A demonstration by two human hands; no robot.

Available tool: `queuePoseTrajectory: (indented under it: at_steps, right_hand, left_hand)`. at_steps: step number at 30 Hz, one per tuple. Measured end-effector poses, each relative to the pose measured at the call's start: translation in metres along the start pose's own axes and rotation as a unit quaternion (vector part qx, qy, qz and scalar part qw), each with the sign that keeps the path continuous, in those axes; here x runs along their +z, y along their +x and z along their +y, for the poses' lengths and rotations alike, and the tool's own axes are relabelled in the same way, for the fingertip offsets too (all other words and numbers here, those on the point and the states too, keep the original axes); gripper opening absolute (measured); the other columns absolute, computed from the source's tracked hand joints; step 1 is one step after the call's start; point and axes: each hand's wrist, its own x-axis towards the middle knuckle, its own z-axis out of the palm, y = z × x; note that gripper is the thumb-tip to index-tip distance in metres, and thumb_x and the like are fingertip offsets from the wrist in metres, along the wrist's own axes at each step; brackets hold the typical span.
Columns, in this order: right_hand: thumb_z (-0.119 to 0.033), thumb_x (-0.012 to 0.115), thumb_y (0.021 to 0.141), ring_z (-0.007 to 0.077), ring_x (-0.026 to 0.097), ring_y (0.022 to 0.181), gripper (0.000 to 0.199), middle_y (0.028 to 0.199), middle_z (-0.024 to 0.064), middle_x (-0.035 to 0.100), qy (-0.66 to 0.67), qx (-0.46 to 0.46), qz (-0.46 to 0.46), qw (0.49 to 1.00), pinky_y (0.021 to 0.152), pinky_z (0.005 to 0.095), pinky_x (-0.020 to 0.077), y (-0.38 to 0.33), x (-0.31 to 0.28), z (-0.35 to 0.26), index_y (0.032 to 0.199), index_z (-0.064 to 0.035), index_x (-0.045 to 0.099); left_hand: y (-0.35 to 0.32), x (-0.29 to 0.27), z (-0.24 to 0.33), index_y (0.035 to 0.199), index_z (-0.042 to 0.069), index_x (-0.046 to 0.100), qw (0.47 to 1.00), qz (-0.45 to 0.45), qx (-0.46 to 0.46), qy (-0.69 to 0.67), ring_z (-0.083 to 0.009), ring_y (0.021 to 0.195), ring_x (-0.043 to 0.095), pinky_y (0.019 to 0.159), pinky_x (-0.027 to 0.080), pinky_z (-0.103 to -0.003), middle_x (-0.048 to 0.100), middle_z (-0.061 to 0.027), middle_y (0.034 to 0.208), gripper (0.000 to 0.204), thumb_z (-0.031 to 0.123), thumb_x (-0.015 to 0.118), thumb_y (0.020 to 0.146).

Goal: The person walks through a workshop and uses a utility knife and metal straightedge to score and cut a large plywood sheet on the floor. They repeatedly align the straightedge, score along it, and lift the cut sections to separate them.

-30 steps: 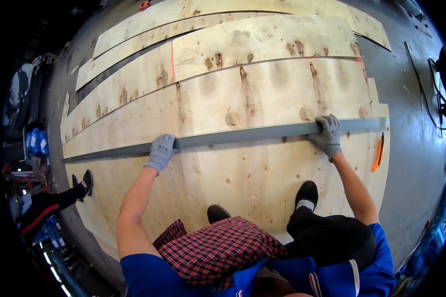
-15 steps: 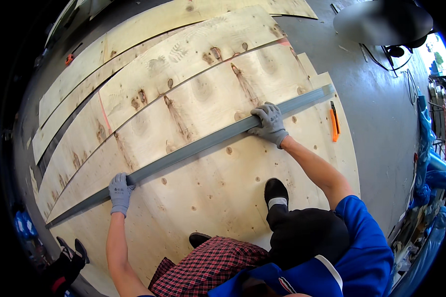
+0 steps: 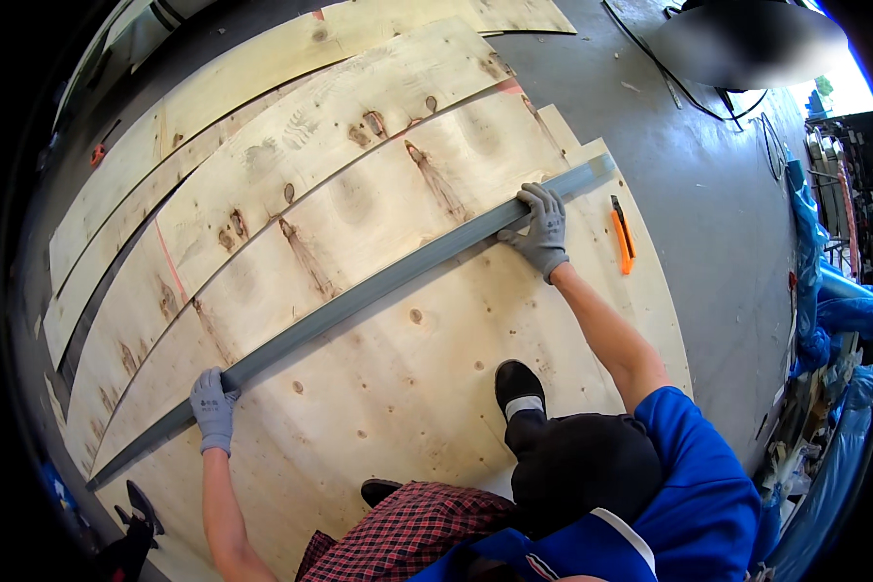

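A long grey metal bar (image 3: 378,283) lies slantwise across pale plywood (image 3: 407,388), its far right end near the sheet's edge. My left hand (image 3: 212,407), in a grey glove, grips the bar toward its left end. Farther up to the right, my right hand (image 3: 541,231) is gloved too, its fingers over the bar's far side and its thumb on the near side. Close to the bar's right end lies an orange utility knife (image 3: 622,238) on the plywood.
Overlapping plywood strips (image 3: 291,126) lie beyond the bar. My shoe (image 3: 519,384) stands on the near sheet. Another person's shoe (image 3: 144,506) shows at lower left. Blue plastic wrapping (image 3: 834,310) and stacked material line the right side, beyond grey floor (image 3: 737,242).
My right hand has shifted along the bar toward its right end. My left hand keeps its grip. The whole view has moved a little, so the boards appear farther left.
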Motion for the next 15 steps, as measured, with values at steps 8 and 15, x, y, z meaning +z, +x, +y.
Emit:
queuePoseTrajectory:
  at_steps: [8,15]
  right_hand:
    - [-0.027,0.085,0.054,0.03,0.039,0.125,0.082,0.133,0.0103,0.044,0.008,0.091,0.005,0.996,0.106,0.0402,0.0308,0.008,-0.008,0.043,0.124,-0.0089,0.046]
    - [-0.027,0.085,0.056,0.0298,0.04,0.123,0.081,0.133,0.0108,0.044,-0.003,0.079,0.003,0.997,0.104,0.0399,0.0323,0.014,-0.003,0.048,0.124,-0.0082,0.045]
  left_hand:
    - [0.002,0.004,-0.003,0.117,0.008,0.05,1.0,0.011,-0.005,0.006,-0.0295,0.109,0.049,0.093,0.038,-0.041,0.053,-0.0109,0.113,0.056,0.025,0.073,0.069]
    - [0.009,0.0,-0.003,0.116,0.008,0.051,1.0,0.01,-0.006,-0.007,-0.0294,0.109,0.049,0.093,0.039,-0.041,0.053,-0.0108,0.115,0.053,0.024,0.072,0.07]
